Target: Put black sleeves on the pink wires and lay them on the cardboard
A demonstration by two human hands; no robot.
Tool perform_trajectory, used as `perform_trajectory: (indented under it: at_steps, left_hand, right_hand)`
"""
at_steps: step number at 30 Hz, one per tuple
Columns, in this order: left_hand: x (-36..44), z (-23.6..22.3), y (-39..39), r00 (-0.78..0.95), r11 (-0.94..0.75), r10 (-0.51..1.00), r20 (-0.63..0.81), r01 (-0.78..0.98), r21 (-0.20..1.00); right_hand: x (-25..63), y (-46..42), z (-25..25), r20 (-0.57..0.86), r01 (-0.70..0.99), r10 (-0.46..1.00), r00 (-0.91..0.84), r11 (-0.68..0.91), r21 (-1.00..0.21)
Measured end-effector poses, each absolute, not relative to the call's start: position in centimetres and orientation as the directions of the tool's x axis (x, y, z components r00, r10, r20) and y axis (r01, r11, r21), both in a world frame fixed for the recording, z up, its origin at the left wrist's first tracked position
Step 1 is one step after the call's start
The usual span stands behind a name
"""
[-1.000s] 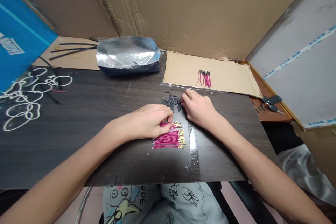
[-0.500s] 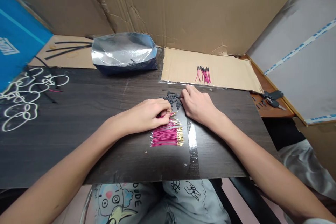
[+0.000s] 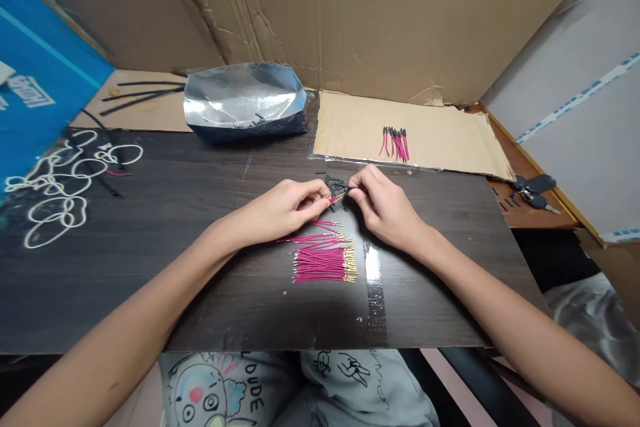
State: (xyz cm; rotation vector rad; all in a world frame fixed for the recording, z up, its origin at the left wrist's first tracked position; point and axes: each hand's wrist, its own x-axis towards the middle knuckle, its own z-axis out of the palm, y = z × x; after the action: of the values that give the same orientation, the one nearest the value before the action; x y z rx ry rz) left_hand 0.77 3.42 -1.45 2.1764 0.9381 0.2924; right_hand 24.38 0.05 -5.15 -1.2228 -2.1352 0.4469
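My left hand point(image 3: 293, 208) is closed in a pinch on a magenta wire point(image 3: 334, 199), whose gold terminal points right. Facing it, my right hand point(image 3: 384, 205) pinches a small black sleeve point(image 3: 349, 191) close to that terminal; whether the two touch I cannot tell. Behind the fingertips lies a loose pile of short black sleeves point(image 3: 334, 181). Nearer to me, a row of magenta wires point(image 3: 320, 265) rests on the dark table, gold terminals to the right and bare ends to the left. A few wires lie askew just below my left hand.
Magenta wires with black sleeved ends point(image 3: 397, 144) lie on a cardboard strip point(image 3: 345, 121). A silver-lined bag point(image 3: 245, 97) stands at the back, black tubes point(image 3: 143, 95) beside it. White elastic loops point(image 3: 63, 185) are at left, keys point(image 3: 537, 185) at far right.
My left hand has lifted a magenta wire off the row, up towards the sleeves. My right hand has drawn a sleeve from the pile, near the wire's terminal. The view has shifted slightly.
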Motion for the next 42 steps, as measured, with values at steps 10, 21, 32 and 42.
perform_trajectory:
  at_steps: [10,21,32,42]
  left_hand:
    - [0.9,-2.0,3.5,0.702,-0.431,0.71,-0.049,0.489,0.759]
    - [1.0,-2.6,3.8,0.673,-0.392,0.739,-0.024,0.459,0.798]
    - [1.2,-2.2,3.5,0.643,-0.404,0.765,-0.031,0.517,0.754]
    - [1.0,-2.9,3.7,0.618,-0.386,0.786,-0.032,0.53,0.755]
  right_hand:
    - [24.0,0.0,-5.6,0.346,0.557,0.847,-0.403,0.527,-0.642]
    - [23.1,-0.7,-5.4,0.425,0.454,0.818,-0.387,0.57,-0.684]
    - [23.2,-0.4,-5.4,0.405,0.432,0.863,-0.304,0.503,-0.748]
    - [23.5,-0.5,-5.4,0.293,0.3,0.907,-0.302,0.383,-0.874]
